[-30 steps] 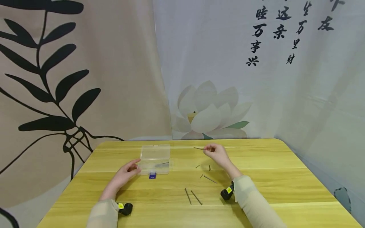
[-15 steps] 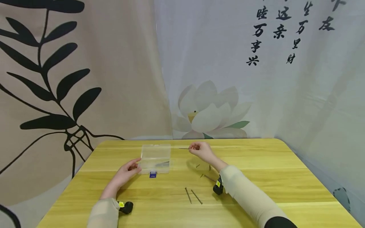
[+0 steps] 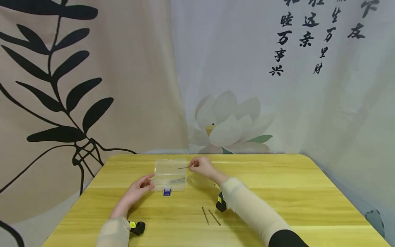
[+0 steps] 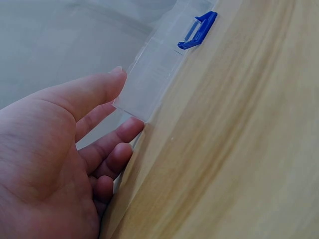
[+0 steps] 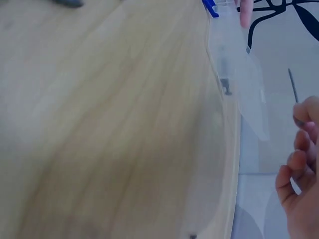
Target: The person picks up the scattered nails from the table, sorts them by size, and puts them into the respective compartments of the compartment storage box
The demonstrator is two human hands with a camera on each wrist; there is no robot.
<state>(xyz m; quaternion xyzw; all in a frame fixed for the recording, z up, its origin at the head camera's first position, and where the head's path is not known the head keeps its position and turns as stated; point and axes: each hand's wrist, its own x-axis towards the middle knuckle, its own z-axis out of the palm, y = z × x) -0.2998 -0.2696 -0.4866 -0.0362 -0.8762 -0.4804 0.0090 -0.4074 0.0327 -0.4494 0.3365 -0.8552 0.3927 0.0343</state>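
My right hand (image 3: 202, 166) pinches a thin dark nail (image 3: 183, 168) between thumb and fingertips, its free end pointing left over the raised lid of a clear plastic box (image 3: 168, 187). In the right wrist view the nail (image 5: 293, 84) shows its head at my fingertips. The box is open, its lid at the back and a blue latch (image 3: 167, 192) at the front. One or more nails (image 3: 179, 179) lie inside. My left hand (image 3: 139, 188) holds the box's left end; in the left wrist view the thumb and fingers (image 4: 118, 79) sit around its corner.
Two long nails (image 3: 214, 217) lie on the wooden table (image 3: 172, 223) in front of the box. A small nail (image 3: 215, 184) shows beside my right sleeve, which hides the area behind it. Printed curtains hang behind the table's far edge.
My right hand has moved left with the nail, from right of the box to over its right edge. The left hand stays at the box. The head view has shifted slightly.
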